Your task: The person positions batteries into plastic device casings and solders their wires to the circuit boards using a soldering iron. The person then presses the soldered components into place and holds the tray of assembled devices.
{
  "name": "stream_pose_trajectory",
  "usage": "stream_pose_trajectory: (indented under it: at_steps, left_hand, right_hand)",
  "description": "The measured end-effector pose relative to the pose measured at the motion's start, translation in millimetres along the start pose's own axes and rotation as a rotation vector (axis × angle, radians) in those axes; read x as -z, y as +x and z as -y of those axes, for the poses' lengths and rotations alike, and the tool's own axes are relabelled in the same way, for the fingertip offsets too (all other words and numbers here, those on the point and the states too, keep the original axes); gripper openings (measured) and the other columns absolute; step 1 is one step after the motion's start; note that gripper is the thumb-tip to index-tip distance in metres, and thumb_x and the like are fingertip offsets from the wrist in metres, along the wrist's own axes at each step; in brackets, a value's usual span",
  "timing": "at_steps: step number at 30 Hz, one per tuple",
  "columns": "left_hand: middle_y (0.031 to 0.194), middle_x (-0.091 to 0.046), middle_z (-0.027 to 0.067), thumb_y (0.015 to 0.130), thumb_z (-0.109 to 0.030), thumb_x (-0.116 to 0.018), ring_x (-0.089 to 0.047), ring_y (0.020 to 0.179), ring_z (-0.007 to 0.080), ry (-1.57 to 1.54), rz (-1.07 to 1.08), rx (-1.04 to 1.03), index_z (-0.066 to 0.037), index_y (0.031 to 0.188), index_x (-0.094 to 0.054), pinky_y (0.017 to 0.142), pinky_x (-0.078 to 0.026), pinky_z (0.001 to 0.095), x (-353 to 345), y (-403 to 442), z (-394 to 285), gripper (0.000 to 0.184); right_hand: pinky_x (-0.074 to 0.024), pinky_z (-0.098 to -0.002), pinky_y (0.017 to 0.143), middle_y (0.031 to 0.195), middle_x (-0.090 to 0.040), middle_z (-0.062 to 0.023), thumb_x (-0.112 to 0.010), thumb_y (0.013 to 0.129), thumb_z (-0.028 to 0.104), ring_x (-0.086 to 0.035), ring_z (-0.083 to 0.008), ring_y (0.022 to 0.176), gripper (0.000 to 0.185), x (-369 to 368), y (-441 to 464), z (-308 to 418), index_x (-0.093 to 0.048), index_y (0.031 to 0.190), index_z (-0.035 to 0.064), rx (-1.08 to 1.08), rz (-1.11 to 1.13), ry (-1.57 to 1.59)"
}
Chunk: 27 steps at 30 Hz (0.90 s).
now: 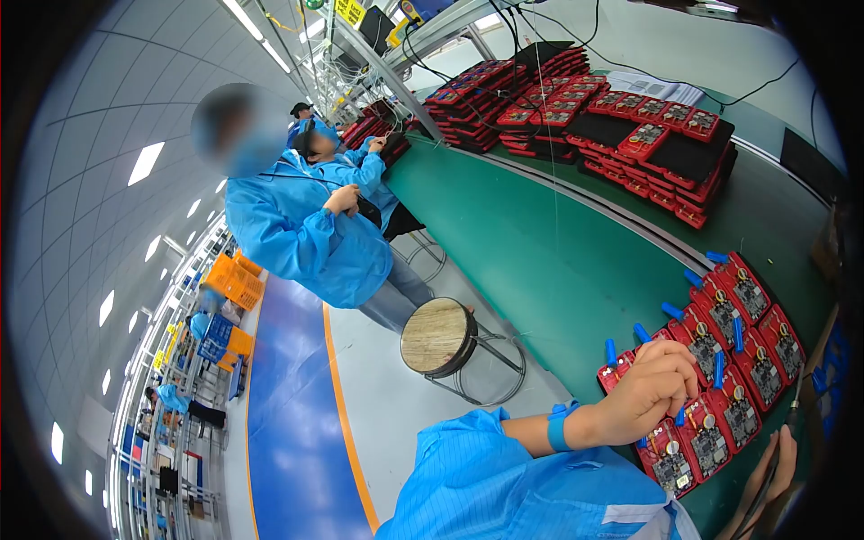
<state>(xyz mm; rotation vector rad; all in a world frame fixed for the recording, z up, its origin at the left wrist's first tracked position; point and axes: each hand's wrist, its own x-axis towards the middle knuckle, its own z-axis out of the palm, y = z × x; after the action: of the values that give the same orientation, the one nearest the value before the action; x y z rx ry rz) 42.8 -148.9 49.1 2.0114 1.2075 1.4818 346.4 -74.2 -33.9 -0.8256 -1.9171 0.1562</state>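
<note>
My left hand (655, 393), with a blue wrist strap (558, 427), is over a group of red cases holding green-grey circuit boards (705, 441). Its fingers are curled together, and whatever they pinch is hidden. Small blue tube-like pieces (718, 369) stick out from several of the cases. At the lower right edge my right hand (776, 468) is wrapped round a soldering iron (792, 414), partly in shadow. The thin metal tip points up beside the rightmost cases, and the cable runs down past the hand.
Stacks of red cases (643, 171) stand on the far side of the green bench (540, 225), behind a metal rail. Black cables hang above them. A round stool (438, 337) is beside the bench. Two people in blue coats (310, 229) are further along.
</note>
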Motion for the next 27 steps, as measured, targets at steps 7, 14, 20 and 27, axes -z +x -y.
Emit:
stream_pose_trajectory:
  at_steps: [7, 14, 20, 27]
  left_hand:
    - [0.088, -0.056, 0.0026, 0.061, 0.011, -0.048, -0.046, 0.105, 0.0273, 0.004, -0.006, -0.013, -0.009, 0.062, -0.052, 0.089, -0.033, 0.0388, -2.7, 0.7, -0.4, 0.021]
    - [0.086, -0.058, 0.0033, 0.059, 0.014, -0.051, -0.049, 0.1, 0.0271, 0.009, -0.017, -0.035, -0.009, 0.065, -0.054, 0.087, -0.036, 0.0377, -3.3, 3.2, 0.4, 0.023]
    - [0.083, -0.062, 0.0069, 0.059, 0.013, -0.048, -0.053, 0.096, 0.028, 0.072, 0.019, 0.031, -0.006, 0.065, -0.057, 0.087, -0.039, 0.0382, -1.6, -1.0, 5.5, 0.022]
    - [0.083, -0.062, 0.0068, 0.064, 0.013, -0.048, -0.053, 0.096, 0.0272, 0.071, -0.011, 0.126, -0.006, 0.063, -0.055, 0.087, -0.039, 0.038, -4.3, -4.7, 15.6, 0.02]
  right_hand:
    - [-0.0468, -0.0299, 0.069, 0.087, -0.057, -0.0176, -0.053, 0.083, -0.01, -0.057, -0.0239, 0.075, 0.027, 0.8, 0.3, 2.4, -0.053, 0.11, -0.0059, 0.035, -0.024, -0.042]
    - [-0.0465, -0.0351, 0.06, 0.08, -0.058, -0.0195, -0.06, 0.077, -0.013, -0.056, -0.0291, 0.066, 0.029, 0.4, 10.1, 11.0, -0.055, 0.105, -0.0079, 0.078, -0.054, -0.029]
    - [-0.0442, -0.0331, 0.052, 0.07, -0.058, -0.0167, -0.067, 0.068, -0.01, -0.055, -0.0291, 0.056, 0.031, 0.8, 22.3, 22.4, -0.061, 0.097, -0.0004, 0.1, -0.093, -0.112]
    - [-0.0389, -0.0305, 0.045, 0.066, -0.057, -0.0101, -0.068, 0.066, -0.01, -0.051, -0.0227, 0.049, 0.039, 1.0, 31.5, 24.5, -0.059, 0.101, 0.003, 0.169, -0.098, -0.135]
